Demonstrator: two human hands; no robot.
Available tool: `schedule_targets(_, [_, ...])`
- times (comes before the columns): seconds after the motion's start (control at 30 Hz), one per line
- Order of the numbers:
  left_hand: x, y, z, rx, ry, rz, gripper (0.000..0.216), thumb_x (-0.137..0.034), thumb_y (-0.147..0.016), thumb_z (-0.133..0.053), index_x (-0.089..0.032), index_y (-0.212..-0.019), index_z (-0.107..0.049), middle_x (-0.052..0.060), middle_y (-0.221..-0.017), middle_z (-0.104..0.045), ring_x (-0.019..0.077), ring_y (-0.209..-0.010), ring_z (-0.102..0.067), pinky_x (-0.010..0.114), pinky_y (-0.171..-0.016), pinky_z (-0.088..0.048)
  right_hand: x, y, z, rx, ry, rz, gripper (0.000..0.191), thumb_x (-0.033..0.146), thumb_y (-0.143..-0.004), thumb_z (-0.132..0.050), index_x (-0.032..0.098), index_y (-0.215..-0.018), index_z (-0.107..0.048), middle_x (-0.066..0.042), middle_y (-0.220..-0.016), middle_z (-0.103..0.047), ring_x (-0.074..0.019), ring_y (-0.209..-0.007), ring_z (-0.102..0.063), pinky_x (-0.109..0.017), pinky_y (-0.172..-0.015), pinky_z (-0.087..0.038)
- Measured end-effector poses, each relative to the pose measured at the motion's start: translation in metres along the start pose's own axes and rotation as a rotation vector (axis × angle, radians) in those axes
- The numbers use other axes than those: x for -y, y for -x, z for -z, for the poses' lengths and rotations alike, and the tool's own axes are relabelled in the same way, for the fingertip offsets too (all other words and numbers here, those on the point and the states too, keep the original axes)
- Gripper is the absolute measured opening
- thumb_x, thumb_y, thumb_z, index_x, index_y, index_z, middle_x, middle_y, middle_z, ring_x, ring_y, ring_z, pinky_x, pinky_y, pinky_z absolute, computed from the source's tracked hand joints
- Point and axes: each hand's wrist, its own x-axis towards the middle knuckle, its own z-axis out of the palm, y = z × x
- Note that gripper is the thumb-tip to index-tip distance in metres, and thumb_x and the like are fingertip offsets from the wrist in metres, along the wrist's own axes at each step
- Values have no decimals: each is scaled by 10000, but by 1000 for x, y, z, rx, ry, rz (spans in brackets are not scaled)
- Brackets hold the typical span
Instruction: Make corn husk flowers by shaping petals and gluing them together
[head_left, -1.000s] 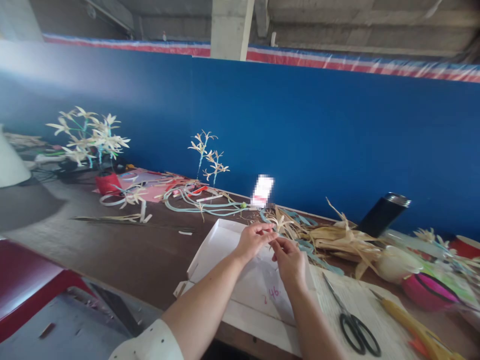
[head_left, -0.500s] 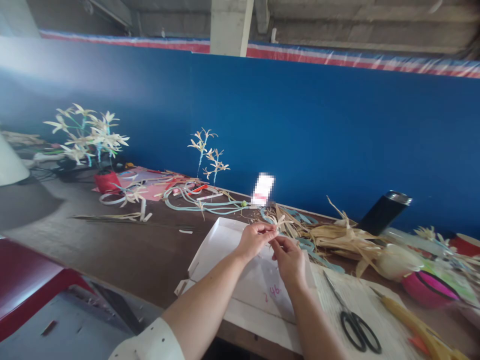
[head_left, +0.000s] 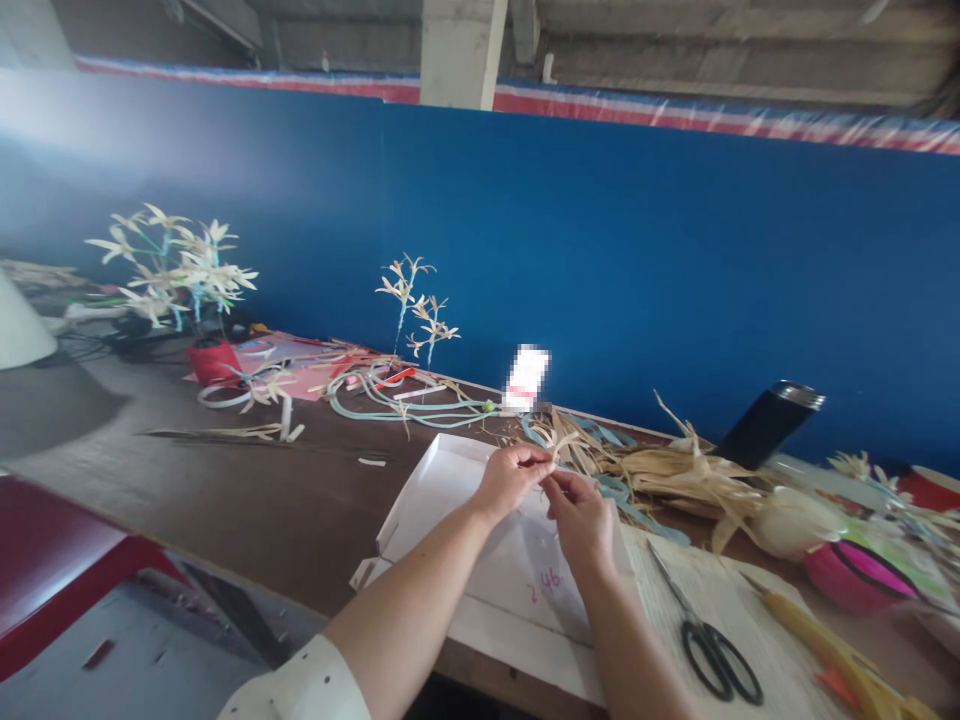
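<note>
My left hand [head_left: 517, 475] is closed in a pinch on a small pale husk flower [head_left: 556, 441], its petals fanning out above the fingertips. Right beside it, my right hand [head_left: 579, 510] is closed too, thumb and fingertips pinched just below the flower, where its stem would be; the fingers mostly hide that part. Both hands are over an open white cardboard box [head_left: 427, 500] with pink handwriting on it. Behind them lies a heap of dry corn husks [head_left: 667, 475] with pale blue strips among it. Black-handled scissors [head_left: 709, 640] rest to the right of my right forearm.
A yellow glue gun [head_left: 832, 640], a pink round container [head_left: 859, 580] and a tilted dark flask [head_left: 772, 425] are on the right. Finished husk flowers [head_left: 187, 265] stand in a red pot at left. Coiled blue strips [head_left: 375, 412] and a blurred-out bright screen [head_left: 526, 380] lie behind the box.
Both hands stay almost in place, still pinched together at the flower. The fingertips shift only very slightly; nothing else has moved.
</note>
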Motion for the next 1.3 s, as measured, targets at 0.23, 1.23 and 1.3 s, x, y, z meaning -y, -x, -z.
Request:
schedule_targets(0.23, [-3, -1, 0, -2, 3, 10, 241, -330, -697, -658, -153, -847, -720, 73, -902, -711, 201, -874, -636, 278, -794, -478, 2, 1, -1, 10, -42, 10, 402, 521, -731, -562, 159, -837, -701, 4, -493, -545, -137, -447, -483, -245, -448, -346])
schedule_targets(1.23, [11, -13, 7, -255, 117, 124, 305, -322, -609, -726, -156, -860, -684, 43, -811, -695, 150, -738, -616, 234, -682, -452, 17, 25, 110, -226, 185, 5, 393, 477, -720, -588, 180, -976, -632, -29, -705, -648, -136, -489, -543, -248, -484, -439])
schedule_targets(1.3, [12, -12, 6, -210, 136, 111, 315, -335, -601, -733, -151, -852, -681, 47, -810, -694, 154, -743, -621, 241, -696, -456, -6, 35, 158, -267, 363, -39, 344, 472, -693, -601, 188, -877, -661, -19, -641, -642, -146, -475, -544, -251, -474, -427])
